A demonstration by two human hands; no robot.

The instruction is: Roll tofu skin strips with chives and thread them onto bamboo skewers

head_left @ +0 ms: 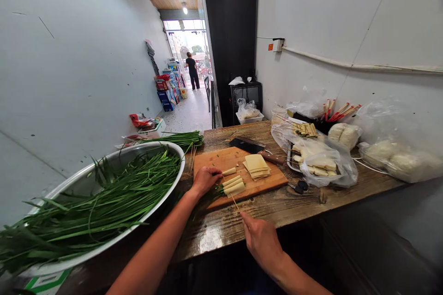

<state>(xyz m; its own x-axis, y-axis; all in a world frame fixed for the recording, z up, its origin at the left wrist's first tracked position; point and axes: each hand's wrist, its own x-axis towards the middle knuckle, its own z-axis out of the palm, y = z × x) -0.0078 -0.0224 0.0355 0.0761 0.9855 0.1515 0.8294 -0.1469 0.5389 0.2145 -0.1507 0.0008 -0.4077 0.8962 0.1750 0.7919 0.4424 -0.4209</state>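
The cutting board (268, 184) lies on the wooden bench (207, 238), and the work is gathered on it. On its left half are three pale rolls (236, 187), side by side with green ends showing to the left. The left hand (206, 179) comes in over the board's left edge, its fingers pinched about the left end of the farthest roll (230, 171), probably to keep it from unrolling. At the board's near edge, the right hand (262, 241) has its fingers closed on a thin skewer (235, 203) well back from the tip, which seems to leave the point free for aiming. The tip meets the nearest roll; whether it has gone in cannot be told.

A stack of square sheets (256, 167) sits to the right on the board, likely there for easy reach, with the cleaver (247, 145) behind it at the board's far edge, perhaps put out of the way. Left of the board stands a basin (182, 154) of long greens (121, 198), also handy to the left hand. Scissors (300, 186) lie just off the board's right corner.

For writing, printed boxes (166, 100) stand far beyond the board, and a red sticker (270, 47) is on the wall to its right; neither can be read.
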